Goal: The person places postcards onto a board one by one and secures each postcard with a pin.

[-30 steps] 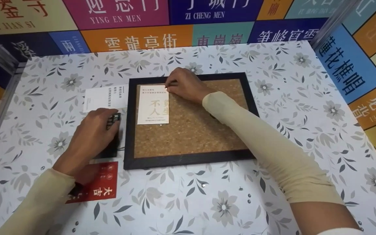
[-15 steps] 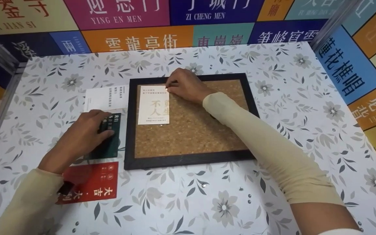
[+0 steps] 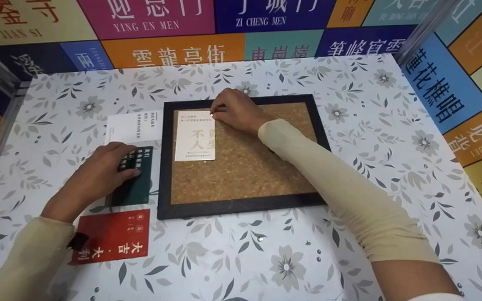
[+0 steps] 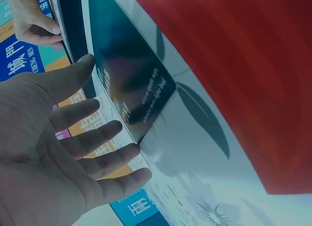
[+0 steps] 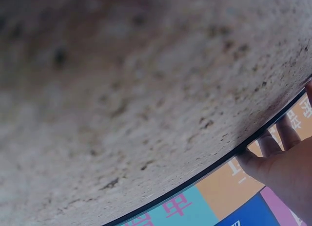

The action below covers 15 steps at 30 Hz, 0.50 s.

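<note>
My right hand [image 3: 237,112] is at the upper right corner of a white card [image 3: 195,146], where thumb and fingertip pinch a tiny push pin [image 3: 211,113]. The card lies upright on a cork board [image 3: 241,175] in a black frame. Left of the frame, my left hand [image 3: 96,173] hovers at or over a dark green card [image 3: 136,190]; whether it touches is unclear. In the left wrist view, the left hand [image 4: 63,148] shows spread, relaxed fingers with nothing held. Cork fills most of the right wrist view, with the right hand [image 5: 282,162] at its edge.
A red card [image 3: 115,238] lies nearest on the left, below the green one. Above them is a white printed card [image 3: 130,125]. Small pin-like bits [image 3: 260,239] lie on the flower-patterned table [image 3: 232,267]. Colourful lettered panels [image 3: 174,52] wall the back and sides.
My left hand has drawn back left and slightly toward me, uncovering more of the green and red cards. The right hand stays at the white card's corner.
</note>
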Motion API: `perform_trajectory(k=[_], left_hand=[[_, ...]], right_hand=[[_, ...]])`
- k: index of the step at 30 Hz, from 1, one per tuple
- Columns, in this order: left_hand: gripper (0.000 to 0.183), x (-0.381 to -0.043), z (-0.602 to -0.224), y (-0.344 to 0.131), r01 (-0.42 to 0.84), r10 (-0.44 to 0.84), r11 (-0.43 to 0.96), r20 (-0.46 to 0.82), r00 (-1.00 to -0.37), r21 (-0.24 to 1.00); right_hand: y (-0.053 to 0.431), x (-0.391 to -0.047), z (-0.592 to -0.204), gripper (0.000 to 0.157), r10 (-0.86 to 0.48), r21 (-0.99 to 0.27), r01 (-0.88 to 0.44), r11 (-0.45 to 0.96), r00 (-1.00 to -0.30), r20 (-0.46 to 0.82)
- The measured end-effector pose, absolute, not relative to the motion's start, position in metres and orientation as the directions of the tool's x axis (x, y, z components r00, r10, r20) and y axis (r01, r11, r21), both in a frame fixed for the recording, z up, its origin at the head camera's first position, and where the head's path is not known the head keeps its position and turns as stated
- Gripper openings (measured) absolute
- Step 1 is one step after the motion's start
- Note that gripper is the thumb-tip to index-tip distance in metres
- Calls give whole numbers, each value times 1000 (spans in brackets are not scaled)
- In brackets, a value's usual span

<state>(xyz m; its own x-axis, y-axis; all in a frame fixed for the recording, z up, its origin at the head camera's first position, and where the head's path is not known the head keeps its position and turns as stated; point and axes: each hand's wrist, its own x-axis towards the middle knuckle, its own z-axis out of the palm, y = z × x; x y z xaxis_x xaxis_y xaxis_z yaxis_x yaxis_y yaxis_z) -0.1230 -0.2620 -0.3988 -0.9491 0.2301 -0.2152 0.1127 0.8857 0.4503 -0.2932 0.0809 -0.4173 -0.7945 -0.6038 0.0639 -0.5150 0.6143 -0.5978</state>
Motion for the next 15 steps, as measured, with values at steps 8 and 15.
perform_trajectory(k=[8, 15], left_hand=[[65, -129, -400, -266, 129, 249, 877, -207, -946, 463], [68, -130, -404, -265, 153, 256, 883, -182, -949, 444]], right_hand=[[81, -293, -417, 17, -608, -607, -514, 607, -792, 63], [82, -293, -416, 16, -604, -617, -503, 604, -795, 57]])
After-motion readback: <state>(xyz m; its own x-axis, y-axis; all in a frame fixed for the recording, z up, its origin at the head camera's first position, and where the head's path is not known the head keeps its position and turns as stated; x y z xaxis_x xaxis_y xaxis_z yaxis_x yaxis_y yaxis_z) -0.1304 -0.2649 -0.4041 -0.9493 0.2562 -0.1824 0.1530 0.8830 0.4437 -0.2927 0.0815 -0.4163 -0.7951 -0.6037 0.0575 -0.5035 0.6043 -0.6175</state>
